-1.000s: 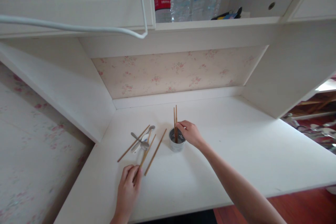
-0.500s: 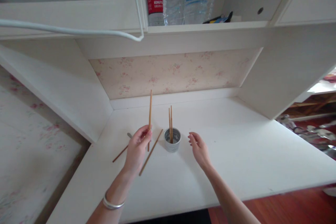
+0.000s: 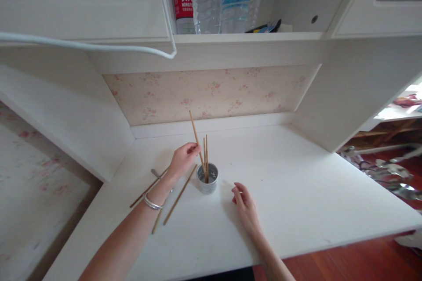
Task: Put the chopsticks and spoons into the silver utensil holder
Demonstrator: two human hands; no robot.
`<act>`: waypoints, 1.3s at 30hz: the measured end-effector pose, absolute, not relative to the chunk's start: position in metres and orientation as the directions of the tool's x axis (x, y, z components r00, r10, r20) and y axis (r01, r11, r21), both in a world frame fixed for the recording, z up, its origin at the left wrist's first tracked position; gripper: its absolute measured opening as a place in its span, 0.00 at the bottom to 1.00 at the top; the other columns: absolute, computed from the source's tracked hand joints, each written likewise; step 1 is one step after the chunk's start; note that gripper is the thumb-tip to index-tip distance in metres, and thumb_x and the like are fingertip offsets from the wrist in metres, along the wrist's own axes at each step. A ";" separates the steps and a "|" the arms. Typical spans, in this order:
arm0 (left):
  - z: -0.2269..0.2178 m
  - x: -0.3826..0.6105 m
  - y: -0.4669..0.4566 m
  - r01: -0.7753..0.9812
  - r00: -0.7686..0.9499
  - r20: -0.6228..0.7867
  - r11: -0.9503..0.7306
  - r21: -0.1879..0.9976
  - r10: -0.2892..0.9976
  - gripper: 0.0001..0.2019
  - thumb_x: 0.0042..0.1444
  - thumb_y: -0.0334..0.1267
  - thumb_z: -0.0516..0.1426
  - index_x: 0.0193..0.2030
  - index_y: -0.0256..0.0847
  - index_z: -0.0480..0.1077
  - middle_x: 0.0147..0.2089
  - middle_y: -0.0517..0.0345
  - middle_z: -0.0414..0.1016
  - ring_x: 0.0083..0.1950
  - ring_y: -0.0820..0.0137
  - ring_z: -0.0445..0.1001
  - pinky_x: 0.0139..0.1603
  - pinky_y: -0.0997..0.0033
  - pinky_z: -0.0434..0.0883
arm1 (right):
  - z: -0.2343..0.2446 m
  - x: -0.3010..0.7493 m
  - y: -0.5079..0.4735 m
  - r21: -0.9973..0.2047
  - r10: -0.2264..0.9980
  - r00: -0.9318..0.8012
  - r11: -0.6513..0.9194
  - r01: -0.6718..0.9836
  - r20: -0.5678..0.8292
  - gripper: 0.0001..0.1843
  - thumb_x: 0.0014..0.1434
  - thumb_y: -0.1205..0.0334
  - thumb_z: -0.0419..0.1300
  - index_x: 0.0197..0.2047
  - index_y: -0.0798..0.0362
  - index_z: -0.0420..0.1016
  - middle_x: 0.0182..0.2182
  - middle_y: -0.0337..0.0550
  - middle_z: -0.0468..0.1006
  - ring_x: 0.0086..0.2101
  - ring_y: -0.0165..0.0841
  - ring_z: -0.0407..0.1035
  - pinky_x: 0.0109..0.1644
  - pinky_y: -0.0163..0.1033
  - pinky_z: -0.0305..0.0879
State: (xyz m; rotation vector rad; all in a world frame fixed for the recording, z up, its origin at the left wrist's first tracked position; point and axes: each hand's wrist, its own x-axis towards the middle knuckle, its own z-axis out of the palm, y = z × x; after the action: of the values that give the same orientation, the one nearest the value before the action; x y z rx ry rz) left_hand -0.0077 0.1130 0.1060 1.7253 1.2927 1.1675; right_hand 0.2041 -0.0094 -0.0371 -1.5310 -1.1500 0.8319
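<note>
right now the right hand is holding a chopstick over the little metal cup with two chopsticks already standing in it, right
Not quite: the left hand holds the chopstick, tilted over the metal cup. The right hand rests open on the desk, holding nothing. Two chopsticks do stand in the cup, as the head view shows.

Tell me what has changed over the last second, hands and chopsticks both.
The left hand picked a wooden chopstick off the white desk, raised it and now tips it into the small grey metal holder. The right hand let go of the two chopsticks standing there and drew back, empty. Holder and other loose chopsticks unchanged.
</note>
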 end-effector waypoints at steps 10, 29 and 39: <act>0.068 -0.004 0.113 0.578 0.150 0.240 -0.282 0.766 0.959 0.16 0.56 0.49 0.54 0.38 0.41 0.77 0.39 0.55 0.80 0.37 0.67 0.75 0.41 0.70 0.69 | -0.042 0.205 -0.007 -0.962 0.948 0.317 -0.059 0.267 0.030 0.24 0.61 0.43 0.49 0.49 0.52 0.69 0.30 0.42 0.76 0.29 0.34 0.70 0.35 0.37 0.65; 0.054 -0.001 0.106 0.589 0.151 0.202 -0.252 0.768 0.968 0.14 0.55 0.46 0.54 0.38 0.40 0.75 0.39 0.55 0.79 0.35 0.69 0.75 0.40 0.71 0.69 | -0.042 0.204 -0.008 -0.955 0.947 0.320 -0.069 0.288 0.028 0.23 0.61 0.44 0.49 0.50 0.51 0.68 0.31 0.42 0.77 0.29 0.33 0.71 0.35 0.37 0.65; 0.053 0.001 0.106 0.554 0.140 0.196 -0.241 0.797 0.970 0.13 0.54 0.46 0.55 0.38 0.40 0.75 0.38 0.55 0.79 0.34 0.70 0.74 0.37 0.71 0.69 | -0.043 0.205 -0.007 -0.952 0.949 0.315 -0.071 0.299 0.028 0.23 0.61 0.44 0.49 0.50 0.52 0.69 0.29 0.41 0.76 0.28 0.34 0.71 0.35 0.37 0.64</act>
State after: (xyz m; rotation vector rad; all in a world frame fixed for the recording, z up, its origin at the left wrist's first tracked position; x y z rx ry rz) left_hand 0.0011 0.1057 0.0534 1.8678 1.4576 0.9725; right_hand 0.2051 -0.0074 -0.0426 -1.5844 -1.1674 0.8166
